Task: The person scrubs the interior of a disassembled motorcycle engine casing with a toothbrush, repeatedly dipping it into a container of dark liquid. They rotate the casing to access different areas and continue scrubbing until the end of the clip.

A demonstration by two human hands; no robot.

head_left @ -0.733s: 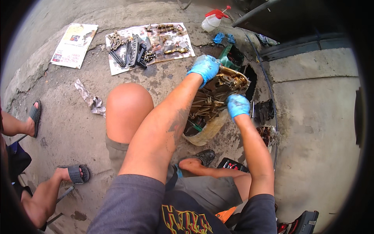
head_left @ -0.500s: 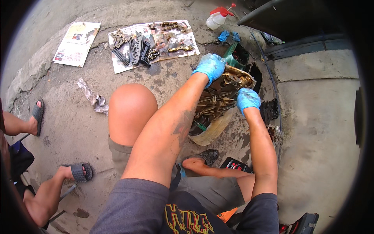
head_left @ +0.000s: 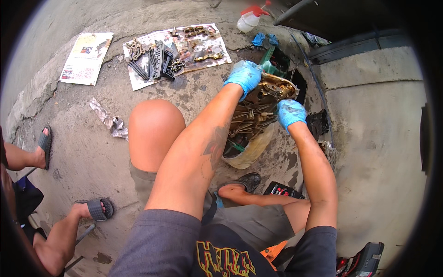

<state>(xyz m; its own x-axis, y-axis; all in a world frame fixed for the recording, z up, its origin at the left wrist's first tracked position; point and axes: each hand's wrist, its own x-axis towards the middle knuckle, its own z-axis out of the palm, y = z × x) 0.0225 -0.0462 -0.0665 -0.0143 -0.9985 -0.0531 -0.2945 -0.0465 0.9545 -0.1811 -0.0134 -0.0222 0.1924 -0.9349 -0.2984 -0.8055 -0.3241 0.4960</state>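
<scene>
An oily, gold-brown metal engine cover [head_left: 280, 85] is held above an open container [head_left: 251, 156] full of metal parts [head_left: 251, 116]. My left hand [head_left: 244, 78], in a blue glove, is closed on the cover's left end. Close by the cover's lower right edge, my right hand [head_left: 291, 113], also gloved in blue, is curled into a fist. What its fingers hold, if anything, is hidden. A cut green container [head_left: 276, 61] stands just beyond the cover.
Oily engine parts [head_left: 159, 60] lie on spread newspaper [head_left: 138, 83] at far left, near another printed sheet [head_left: 86, 57]. A red-topped spray bottle [head_left: 249, 21] and crumpled blue gloves [head_left: 259, 39] lie farther back. Another person's sandalled foot [head_left: 98, 209] is at left.
The right hand has shifted slightly left and up along the cover's lower edge, and its forearm has swung outward. The left hand still grips the cover. The whole view has shifted a little.
</scene>
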